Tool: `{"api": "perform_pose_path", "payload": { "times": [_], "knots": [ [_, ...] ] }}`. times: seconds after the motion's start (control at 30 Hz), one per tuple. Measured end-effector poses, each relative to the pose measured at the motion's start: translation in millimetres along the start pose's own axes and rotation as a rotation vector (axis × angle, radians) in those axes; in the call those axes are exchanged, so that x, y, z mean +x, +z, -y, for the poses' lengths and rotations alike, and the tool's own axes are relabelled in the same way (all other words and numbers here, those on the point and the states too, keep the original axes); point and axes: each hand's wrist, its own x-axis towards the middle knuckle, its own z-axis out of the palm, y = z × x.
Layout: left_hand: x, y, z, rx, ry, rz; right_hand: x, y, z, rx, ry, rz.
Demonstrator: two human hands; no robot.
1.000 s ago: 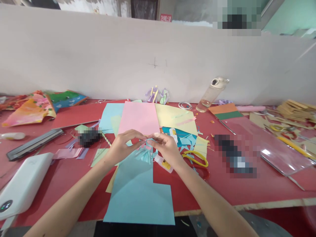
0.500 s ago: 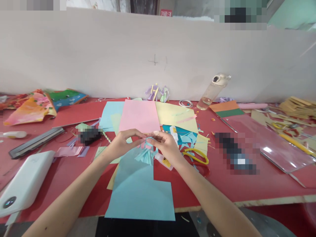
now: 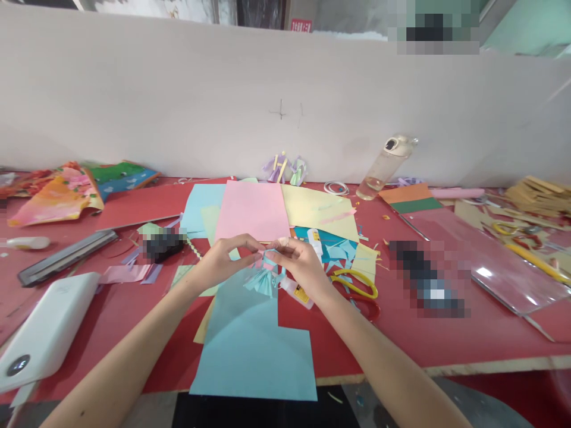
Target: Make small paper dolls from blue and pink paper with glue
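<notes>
Between my hands hangs a small paper doll (image 3: 262, 282) with a pleated light-blue skirt and a bit of pink above it. My left hand (image 3: 234, 255) pinches its upper left side with thumb and forefinger. From the other side, my right hand (image 3: 297, 258) grips the top, its fingers curled and partly hiding the doll. Below lies a light-blue paper sheet (image 3: 254, 356). A glue bottle (image 3: 297, 293) rests beside my right wrist, and another white bottle (image 3: 314, 242) lies just behind that hand. Yellow-and-red scissors (image 3: 357, 282) are to the right.
Pink paper (image 3: 254, 208) and yellow paper (image 3: 314, 205) lie behind my hands. Two paper dolls (image 3: 282, 168) lean on the white partition (image 3: 200, 101). A water bottle (image 3: 383, 169) stands tilted-looking at back right. A white power bank (image 3: 49, 327) sits left; a clear folder (image 3: 491, 255) lies right.
My hands stay almost in place, still holding the doll, with only slight finger movement. The whole view has shifted very slightly.
</notes>
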Motion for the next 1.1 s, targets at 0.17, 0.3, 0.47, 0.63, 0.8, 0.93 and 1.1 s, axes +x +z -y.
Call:
{"api": "perform_pose_path", "payload": {
  "times": [0.17,0.3,0.47,0.63,0.8,0.93,1.1],
  "knots": [
    [0.4,-0.2,-0.1,0.033,0.009,0.003,-1.4,-0.5,2.5,-0.035,0.000,0.014],
    [0.3,-1.6,1.0,0.058,0.015,0.023,-2.5,-0.9,3.6,-0.049,0.012,0.016],
    [0.1,-2.4,2.6,0.093,0.053,0.009,-1.4,-1.9,0.2,-0.054,0.010,0.018],
    [0.5,-2.8,1.1,0.096,0.042,0.007,-0.3,-2.8,-3.2,-0.053,0.001,0.014],
    [1.4,-3.2,-0.1,0.063,0.045,0.007,-0.8,-3.1,-2.9,-0.053,-0.006,0.024],
    [2.2,-0.6,0.5,0.034,0.095,-0.024,-1.1,-2.3,-2.6,-0.048,-0.009,0.027],
    [2.8,3.0,1.0,0.033,0.131,-0.068,-0.4,-1.1,-1.5,-0.032,-0.003,0.021]
  ]
}}
